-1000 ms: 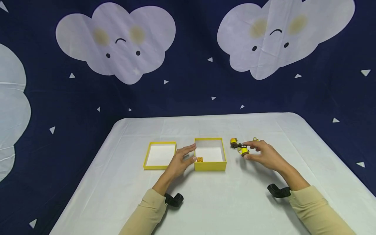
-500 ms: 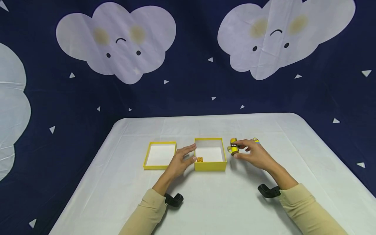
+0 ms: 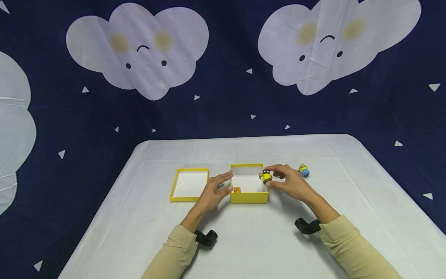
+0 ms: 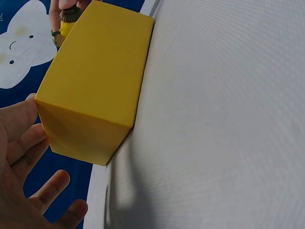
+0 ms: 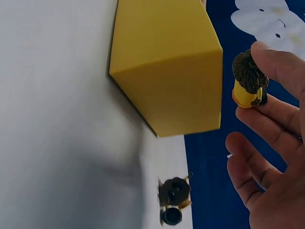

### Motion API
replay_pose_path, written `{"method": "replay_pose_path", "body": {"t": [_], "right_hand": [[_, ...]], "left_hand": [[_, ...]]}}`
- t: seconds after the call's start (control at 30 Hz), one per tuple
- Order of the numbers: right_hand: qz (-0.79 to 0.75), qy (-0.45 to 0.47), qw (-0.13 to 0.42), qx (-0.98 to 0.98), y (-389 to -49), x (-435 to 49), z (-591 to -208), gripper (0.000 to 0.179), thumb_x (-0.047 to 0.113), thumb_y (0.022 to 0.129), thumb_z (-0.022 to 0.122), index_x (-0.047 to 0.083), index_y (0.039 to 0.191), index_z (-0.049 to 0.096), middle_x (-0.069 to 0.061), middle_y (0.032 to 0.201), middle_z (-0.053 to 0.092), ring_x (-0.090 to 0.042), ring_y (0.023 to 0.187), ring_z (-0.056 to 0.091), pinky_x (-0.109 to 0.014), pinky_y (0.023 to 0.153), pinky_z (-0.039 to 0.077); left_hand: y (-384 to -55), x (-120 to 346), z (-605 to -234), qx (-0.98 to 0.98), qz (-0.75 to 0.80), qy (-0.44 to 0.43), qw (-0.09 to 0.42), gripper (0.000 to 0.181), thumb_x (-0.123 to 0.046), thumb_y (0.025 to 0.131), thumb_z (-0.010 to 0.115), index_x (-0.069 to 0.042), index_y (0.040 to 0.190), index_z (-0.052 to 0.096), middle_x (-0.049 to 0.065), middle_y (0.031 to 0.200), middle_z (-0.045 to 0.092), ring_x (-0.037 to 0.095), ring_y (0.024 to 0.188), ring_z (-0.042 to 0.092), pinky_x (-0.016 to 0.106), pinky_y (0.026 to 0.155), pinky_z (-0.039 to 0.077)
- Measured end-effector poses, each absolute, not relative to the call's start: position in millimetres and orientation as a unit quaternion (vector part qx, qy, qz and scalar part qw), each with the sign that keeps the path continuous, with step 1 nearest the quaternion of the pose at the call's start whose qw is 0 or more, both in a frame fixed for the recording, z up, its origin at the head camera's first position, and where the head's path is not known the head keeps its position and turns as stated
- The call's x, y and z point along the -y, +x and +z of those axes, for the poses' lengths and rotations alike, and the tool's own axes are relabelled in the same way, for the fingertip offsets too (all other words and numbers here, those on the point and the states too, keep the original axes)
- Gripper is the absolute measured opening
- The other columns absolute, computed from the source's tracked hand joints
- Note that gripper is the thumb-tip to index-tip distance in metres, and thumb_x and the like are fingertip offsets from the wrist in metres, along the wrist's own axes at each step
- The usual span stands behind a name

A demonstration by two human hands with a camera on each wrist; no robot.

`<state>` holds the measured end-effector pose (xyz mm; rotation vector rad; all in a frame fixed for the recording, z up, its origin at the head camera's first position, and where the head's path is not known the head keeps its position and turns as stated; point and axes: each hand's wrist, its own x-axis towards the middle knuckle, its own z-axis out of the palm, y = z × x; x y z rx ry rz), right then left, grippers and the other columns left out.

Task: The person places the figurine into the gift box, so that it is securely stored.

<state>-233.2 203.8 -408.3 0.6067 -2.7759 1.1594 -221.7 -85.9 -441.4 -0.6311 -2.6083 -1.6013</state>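
Observation:
My right hand (image 3: pixel 290 182) pinches a small yellow Minion figurine (image 3: pixel 266 176) between thumb and fingers, at the right rim of the yellow box (image 3: pixel 249 198). In the right wrist view, the figurine (image 5: pixel 245 90) shows a shaggy dark brown lower part, held off the table beside the box (image 5: pixel 186 95). My left hand (image 3: pixel 213 192) touches the left wall of the box with its fingers extended and spread. Against the yellow box (image 4: pixel 97 62) in the left wrist view, the thumb and fingertips rest near one corner. Inside the box, at its front left, lies a small orange piece (image 3: pixel 237 189).
Left of the box lies its shallow yellow-edged lid (image 3: pixel 189 186), white inside up. A blue and yellow figurine (image 3: pixel 304 170) stands right of my right hand. Another dark brown and yellow figurine (image 5: pixel 174 193) is on the white-covered table (image 3: pixel 223 240), mostly hidden in the head view.
My right hand has carried the Minion figurine leftward from beside the other figurines to the box's right rim. The blue figurine has come into fuller view. My left hand stays put.

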Motion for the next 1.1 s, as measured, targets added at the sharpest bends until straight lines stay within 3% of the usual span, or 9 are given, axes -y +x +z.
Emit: {"method": "replay_pose_path", "body": {"t": [0.17,0.3,0.53,0.9,1.1], "right_hand": [[0.385,0.187,0.026,0.903,-233.2,-195.6,-409.2,0.052,0.035,0.081,0.073,0.018,0.127,0.059,-0.007,0.123,0.061,-0.026,0.107,0.058,-0.046,0.088,0.047],[0.385,0.186,0.027,0.903,-233.3,-190.0,-409.4,0.052,0.034,0.081,0.073,0.016,0.128,0.059,-0.009,0.126,0.059,-0.027,0.106,0.057,-0.042,0.087,0.046],[0.382,0.184,0.022,0.906,-235.0,-183.4,-414.2,0.053,0.033,0.079,0.075,0.016,0.127,0.059,-0.007,0.115,0.061,-0.025,0.1,0.055,-0.034,0.079,0.043],[0.363,0.19,0.024,0.912,-235.0,-177.8,-421.5,0.051,0.032,0.076,0.077,0.016,0.123,0.062,-0.005,0.12,0.063,-0.021,0.098,0.054,-0.029,0.075,0.04],[0.341,0.205,0.027,0.917,-237.1,-175.8,-419.3,0.049,0.034,0.075,0.078,0.018,0.119,0.064,-0.005,0.104,0.063,-0.021,0.092,0.053,-0.029,0.073,0.04]], "left_hand": [[-221.7,85.6,-441.4,0.836,-0.51,-0.204,0.007,0.048,-0.021,0.091,0.062,-0.009,0.136,0.051,-0.003,0.147,0.044,0.027,0.133,0.036,0.05,0.11,0.034],[-222.5,85.4,-442.1,0.839,-0.506,-0.202,0.007,0.048,-0.02,0.091,0.062,-0.008,0.136,0.051,-0.003,0.147,0.044,0.027,0.134,0.036,0.049,0.11,0.034],[-221.9,85.2,-442.3,0.84,-0.506,-0.198,0.008,0.047,-0.018,0.091,0.062,-0.008,0.136,0.051,-0.002,0.147,0.045,0.027,0.134,0.036,0.05,0.11,0.034],[-220.2,85.1,-440.6,0.837,-0.511,-0.196,0.006,0.047,-0.018,0.091,0.062,-0.009,0.136,0.051,-0.003,0.147,0.044,0.027,0.133,0.036,0.05,0.11,0.033],[-220.8,85.5,-441.5,0.838,-0.509,-0.194,0.007,0.047,-0.018,0.091,0.062,-0.01,0.136,0.051,-0.003,0.147,0.045,0.027,0.134,0.036,0.05,0.11,0.033]]}}
